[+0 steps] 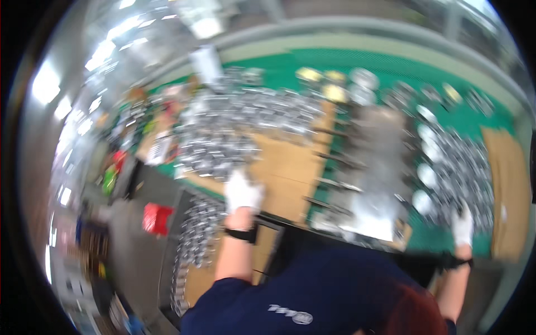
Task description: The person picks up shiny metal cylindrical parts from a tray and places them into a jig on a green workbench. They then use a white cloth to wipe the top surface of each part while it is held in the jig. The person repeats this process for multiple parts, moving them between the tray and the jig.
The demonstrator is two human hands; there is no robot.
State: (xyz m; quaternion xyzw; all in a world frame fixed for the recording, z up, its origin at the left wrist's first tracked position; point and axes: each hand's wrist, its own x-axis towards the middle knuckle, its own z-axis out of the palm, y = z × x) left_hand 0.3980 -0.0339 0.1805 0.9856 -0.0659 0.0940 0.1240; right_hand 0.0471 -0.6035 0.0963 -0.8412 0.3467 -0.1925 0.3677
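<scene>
My left hand [243, 193], in a white glove, is over the near edge of a cardboard sheet [283, 187]. Just beyond it lies a crowd of small silver metal parts [215, 152], reaching across the sheet's far side. Motion smears its fingers, so I cannot see whether they hold anything. Far to the right, my right hand [462, 226], also white-gloved, reaches into a heap of similar silver parts [466, 173]. Its fingertips blur into the heap. Between the hands stands a metal fixture [379, 148] with a shiny plate top and rods sticking out on its left.
A green mat [391, 60] covers the bench. Round silver and yellowish pieces [335, 92] stand at the back. Flat brown cardboard [505, 192] is on the right. Below the bench edge at left, a tray holds more parts [198, 231]. A red bin [157, 218] is farther left.
</scene>
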